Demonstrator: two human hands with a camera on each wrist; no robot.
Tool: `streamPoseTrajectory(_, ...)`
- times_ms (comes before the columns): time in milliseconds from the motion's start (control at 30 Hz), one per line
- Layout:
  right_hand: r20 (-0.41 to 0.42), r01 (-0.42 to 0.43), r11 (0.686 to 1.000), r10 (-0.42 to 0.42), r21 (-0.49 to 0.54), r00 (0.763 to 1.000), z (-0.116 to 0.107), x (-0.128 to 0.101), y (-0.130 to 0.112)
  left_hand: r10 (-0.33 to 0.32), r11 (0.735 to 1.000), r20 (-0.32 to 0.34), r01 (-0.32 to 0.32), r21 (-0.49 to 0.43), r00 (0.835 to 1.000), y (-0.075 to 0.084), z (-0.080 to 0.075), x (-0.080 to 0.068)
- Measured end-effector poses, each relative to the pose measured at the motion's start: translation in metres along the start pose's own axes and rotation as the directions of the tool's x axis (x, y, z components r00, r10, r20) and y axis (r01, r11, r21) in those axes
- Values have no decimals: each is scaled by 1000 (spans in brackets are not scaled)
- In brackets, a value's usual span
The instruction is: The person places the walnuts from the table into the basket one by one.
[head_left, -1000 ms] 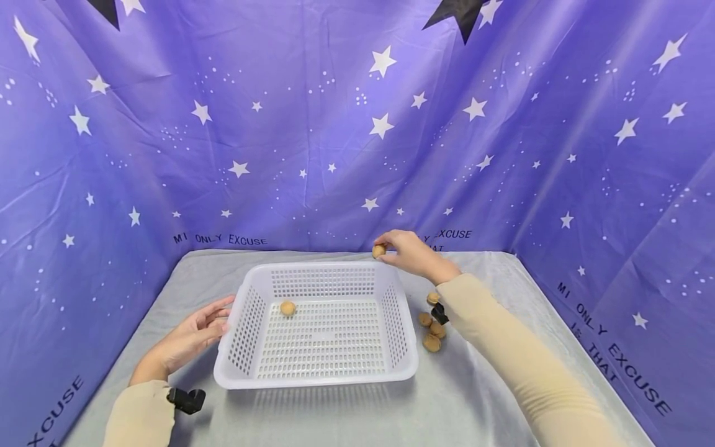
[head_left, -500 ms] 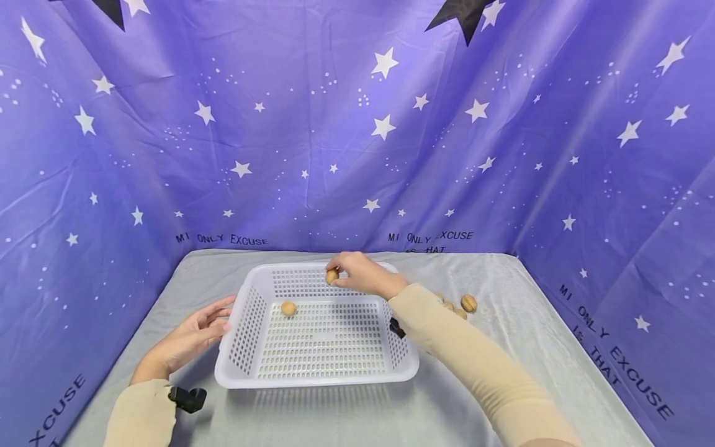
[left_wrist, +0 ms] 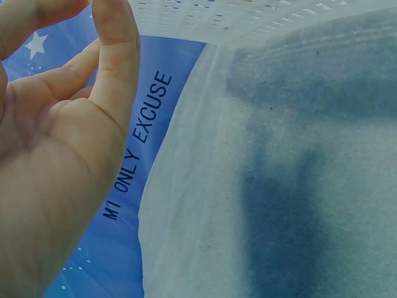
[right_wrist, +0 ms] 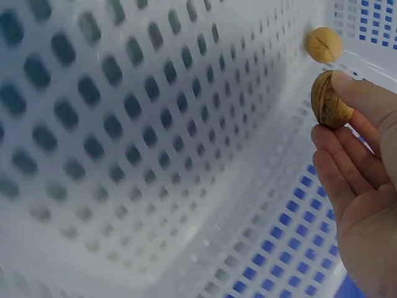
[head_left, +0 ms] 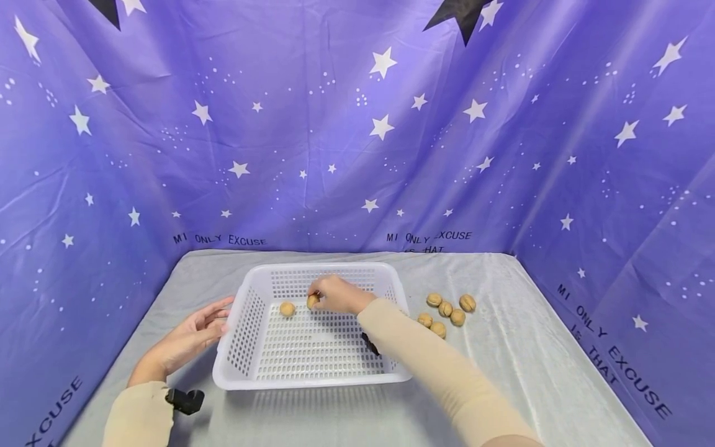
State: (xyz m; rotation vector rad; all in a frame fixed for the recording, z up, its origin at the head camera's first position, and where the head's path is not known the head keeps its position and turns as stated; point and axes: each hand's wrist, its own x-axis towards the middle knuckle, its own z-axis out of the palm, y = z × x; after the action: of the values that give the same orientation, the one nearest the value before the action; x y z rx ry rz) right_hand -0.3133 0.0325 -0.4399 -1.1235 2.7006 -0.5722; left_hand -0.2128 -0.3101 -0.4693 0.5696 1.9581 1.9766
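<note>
- Done: one walnut (head_left: pixel 287 308) lies in the basket (head_left: pixel 318 379).
- Now: right hand (head_left: pixel 337 293) pinches a second walnut (right_wrist: pixel 329 99) inside the basket.
- Left: five walnuts (head_left: pixel 445 309) right of the basket.
- Left hand (head_left: pixel 190 338), fingers relaxed, touches the basket's side.

basket (head_left: pixel 240 347): sitting mid-table (head_left: pixel 503 372)
walnut in basket (head_left: pixel 287 308): lying at the far end, left of the right hand (head_left: pixel 335 295)
loose walnuts (head_left: pixel 445 309): lying right of basket
left hand (head_left: pixel 192 338): resting left of basket
</note>
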Motion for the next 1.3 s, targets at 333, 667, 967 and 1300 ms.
streamPoseTrajectory(333, 5, -59, 997, 59, 54, 998, 20, 9, 2, 2, 1000, 4, -2, -3, 1000, 2, 0, -1)
streamPoseTrajectory(667, 1, -127, 988, 128, 86, 992, 28, 10, 1, 3, 1000, 5, -3, -1, 1000, 2, 1, -1)
streamPoseTrajectory(967, 4, -117, 990, 117, 74, 993, 14, 6, -2, 16, 1000, 16, -16, -16, 1000, 3, 2, -1)
streamPoseTrajectory(1300, -5, -58, 998, 58, 34, 998, -28, -3, -5, -6, 1000, -5, 6, -9, 1000, 4, 3, -1)
